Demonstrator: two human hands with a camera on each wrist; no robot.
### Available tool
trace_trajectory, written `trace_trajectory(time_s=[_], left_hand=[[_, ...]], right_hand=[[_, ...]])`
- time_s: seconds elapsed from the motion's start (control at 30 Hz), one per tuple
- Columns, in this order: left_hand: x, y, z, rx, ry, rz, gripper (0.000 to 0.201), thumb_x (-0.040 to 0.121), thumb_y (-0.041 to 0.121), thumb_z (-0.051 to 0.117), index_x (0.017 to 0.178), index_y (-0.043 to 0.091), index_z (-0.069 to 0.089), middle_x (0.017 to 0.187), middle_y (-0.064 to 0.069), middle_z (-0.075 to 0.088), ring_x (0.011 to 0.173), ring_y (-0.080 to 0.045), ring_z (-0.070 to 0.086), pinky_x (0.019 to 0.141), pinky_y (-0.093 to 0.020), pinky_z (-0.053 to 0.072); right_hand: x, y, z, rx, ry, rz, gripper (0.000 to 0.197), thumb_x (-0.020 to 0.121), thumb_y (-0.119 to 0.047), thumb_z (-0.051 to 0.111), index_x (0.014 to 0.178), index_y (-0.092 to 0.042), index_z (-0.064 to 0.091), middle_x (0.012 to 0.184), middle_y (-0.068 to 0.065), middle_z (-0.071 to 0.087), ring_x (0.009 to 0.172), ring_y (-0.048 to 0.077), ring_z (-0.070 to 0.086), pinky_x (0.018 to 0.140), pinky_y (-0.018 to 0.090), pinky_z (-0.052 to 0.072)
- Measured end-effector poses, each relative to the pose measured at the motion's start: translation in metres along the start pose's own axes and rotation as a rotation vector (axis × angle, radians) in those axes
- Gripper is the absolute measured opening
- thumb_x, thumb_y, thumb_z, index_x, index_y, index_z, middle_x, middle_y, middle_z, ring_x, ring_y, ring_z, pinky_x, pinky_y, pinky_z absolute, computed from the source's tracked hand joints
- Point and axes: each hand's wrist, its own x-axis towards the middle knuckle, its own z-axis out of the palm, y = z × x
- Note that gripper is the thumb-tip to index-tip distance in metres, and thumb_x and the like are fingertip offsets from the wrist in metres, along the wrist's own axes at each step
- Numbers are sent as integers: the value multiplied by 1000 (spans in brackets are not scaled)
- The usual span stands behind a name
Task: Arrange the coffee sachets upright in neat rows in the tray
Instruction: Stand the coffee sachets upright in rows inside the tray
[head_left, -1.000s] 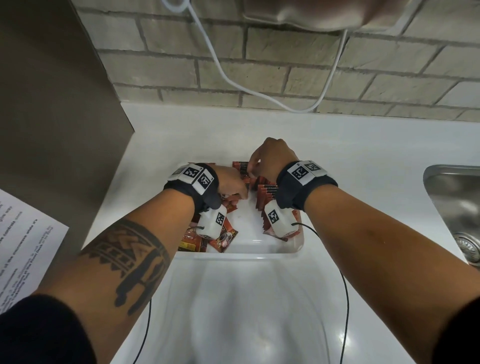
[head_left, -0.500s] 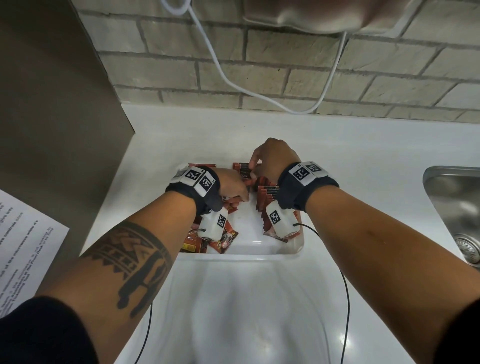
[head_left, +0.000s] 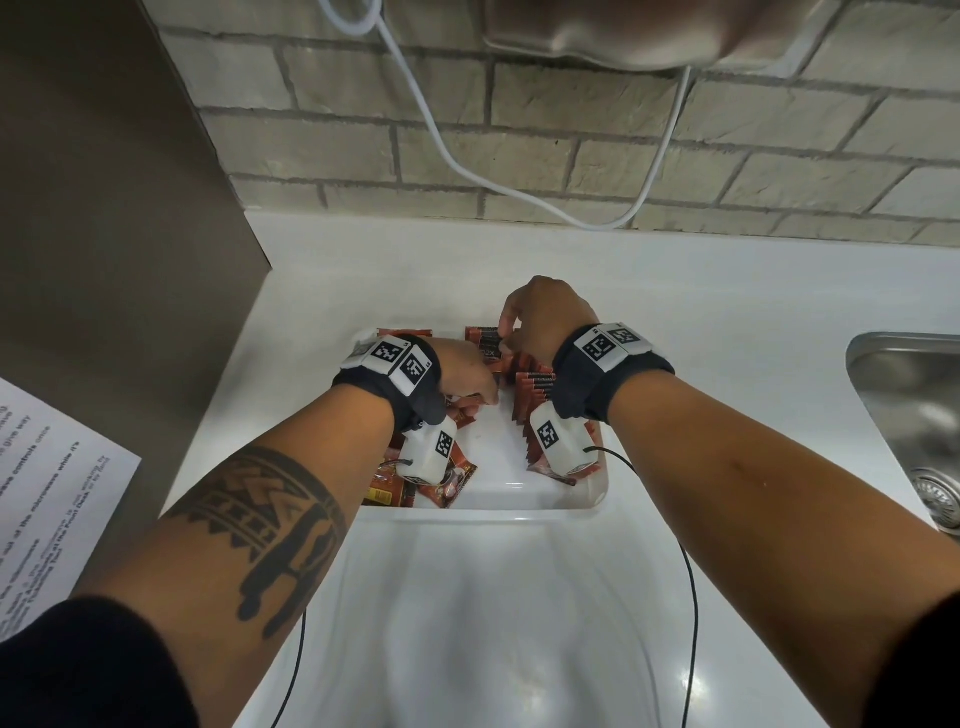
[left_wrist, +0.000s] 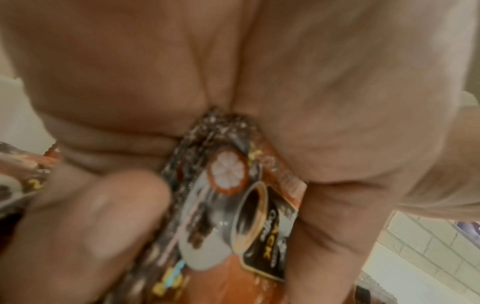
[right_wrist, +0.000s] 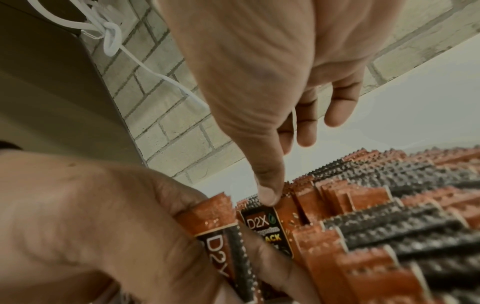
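Observation:
A white tray (head_left: 519, 506) on the counter holds red and black coffee sachets. Rows of them stand upright (head_left: 535, 395) along its right side and far end, and their crimped tops (right_wrist: 389, 205) fill the right wrist view. Loose sachets (head_left: 447, 483) lie flat at the near left. My left hand (head_left: 488, 397) grips a couple of sachets (right_wrist: 215, 220) between thumb (left_wrist: 91, 216) and fingers, right beside the standing rows. My right hand (head_left: 506, 338) hovers over the far end; its thumb (right_wrist: 267, 185) touches the top of one upright sachet (right_wrist: 265, 224), and the other fingers hang loose.
A steel sink (head_left: 914, 415) is set into the counter at the right. A brick wall (head_left: 571, 130) with a drooping white cable (head_left: 467, 171) runs behind. A brown panel (head_left: 104, 260) stands at the left, with a printed sheet (head_left: 47, 519) below it.
Almost nothing: both hands stay at the same spot over the far part of the tray, and the left hand keeps hold of its sachets.

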Motion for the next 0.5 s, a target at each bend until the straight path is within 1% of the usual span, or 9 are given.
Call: trace_trajectory(time_s=[0.17, 0.23, 0.3, 0.4, 0.5], left_hand=[[-1, 0, 1, -6, -25, 0, 28, 94, 34, 61, 86, 8, 70, 76, -7, 65, 70, -23, 57, 72, -30, 45], [-1, 0, 1, 1, -12, 1, 28, 94, 35, 62, 89, 9, 70, 78, -6, 65, 72, -22, 58, 71, -29, 44], [-1, 0, 1, 13, 5, 3, 27, 93, 36, 63, 89, 10, 70, 77, -3, 65, 72, -19, 59, 68, -27, 44], [-2, -1, 1, 24, 5, 7, 27, 93, 34, 63, 82, 11, 68, 70, -1, 64, 65, -17, 58, 62, -26, 42], [-2, 0, 1, 12, 7, 2, 28, 93, 35, 63, 80, 10, 67, 68, -1, 63, 66, -19, 57, 65, -27, 43]], right_hand=[[0, 0, 0, 6, 9, 14, 8, 81, -18, 74, 87, -23, 76, 100, -2, 65, 93, 21, 63, 81, 35, 55], [0, 0, 0, -8, 2, 11, 8, 82, -19, 74, 89, -23, 77, 102, -2, 64, 95, 21, 62, 84, 36, 56], [0, 1, 0, -5, -1, 10, 9, 83, -20, 74, 91, -24, 76, 102, -2, 62, 96, 21, 61, 85, 36, 55], [0, 1, -1, 14, -6, 6, 8, 82, -21, 75, 89, -26, 75, 95, -7, 58, 95, 18, 60, 83, 34, 53], [0, 2, -2, 35, -13, 10, 12, 80, -20, 77, 83, -30, 70, 82, -14, 50, 92, 16, 58, 78, 31, 50]])
